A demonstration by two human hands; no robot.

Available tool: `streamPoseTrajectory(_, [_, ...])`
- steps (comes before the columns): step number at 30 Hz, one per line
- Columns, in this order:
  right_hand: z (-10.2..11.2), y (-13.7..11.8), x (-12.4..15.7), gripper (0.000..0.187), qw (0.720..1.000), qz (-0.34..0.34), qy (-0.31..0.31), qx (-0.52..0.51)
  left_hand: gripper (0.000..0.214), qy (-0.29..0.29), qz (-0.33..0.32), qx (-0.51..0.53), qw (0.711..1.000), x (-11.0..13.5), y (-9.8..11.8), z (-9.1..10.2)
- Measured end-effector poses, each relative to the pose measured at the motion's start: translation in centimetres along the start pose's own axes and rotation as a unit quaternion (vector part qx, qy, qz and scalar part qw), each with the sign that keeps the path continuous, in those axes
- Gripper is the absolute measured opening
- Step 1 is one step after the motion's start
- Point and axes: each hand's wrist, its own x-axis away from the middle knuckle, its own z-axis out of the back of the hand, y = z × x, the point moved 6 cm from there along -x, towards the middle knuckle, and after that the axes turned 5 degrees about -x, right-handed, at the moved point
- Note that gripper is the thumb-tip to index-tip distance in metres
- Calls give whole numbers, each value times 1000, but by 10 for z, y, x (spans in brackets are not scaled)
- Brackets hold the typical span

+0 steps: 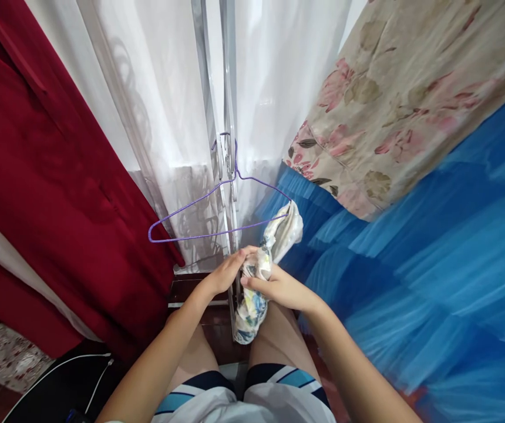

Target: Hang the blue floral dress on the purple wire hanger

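Observation:
A purple hanger (191, 236) hangs by its hook at the pale metal strip between the white curtains. Looped over the hanger's right end is a bunched white cloth (256, 305) with a blue and yellow print. The cloth's lower part dangles in a twisted roll above my lap. My right hand (285, 286) grips the cloth from the right, its thumb laid across the front. From the left, my left hand (230, 272) presses against the same roll, its fingertips curled over the upper part. The palm sides of both hands are hidden.
Red curtains (59, 176) hang on the left, and a floral beige cloth (367, 111) overlaps a blue curtain (433, 282) on the right. White curtains (274, 76) are straight ahead. At the lower left, a white cable (59, 373) lies over a black surface (54, 393).

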Motion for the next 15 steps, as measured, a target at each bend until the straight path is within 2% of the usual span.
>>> streamPoseTrajectory(3, [4,-3,12,10,999,-50,-7,-4,58,-22,-6,-34,999,-15,-27,-9])
streamPoseTrajectory(6, [9,-7,23,15,997,-77,-9,22,51,-99,0,-126,987,-31,-53,-27])
streamPoseTrajectory(9, [26,-8,33,22,996,-81,14,35,50,-134,41,-169,976,-25,-75,-31])
streamPoseTrajectory(12, [53,2,39,29,990,-126,32,49,53,-129,80,-196,969,10,-91,-13])
streamPoseTrajectory(15, [78,11,36,34,984,-153,40,83,50,-121,106,-228,960,57,-97,32])
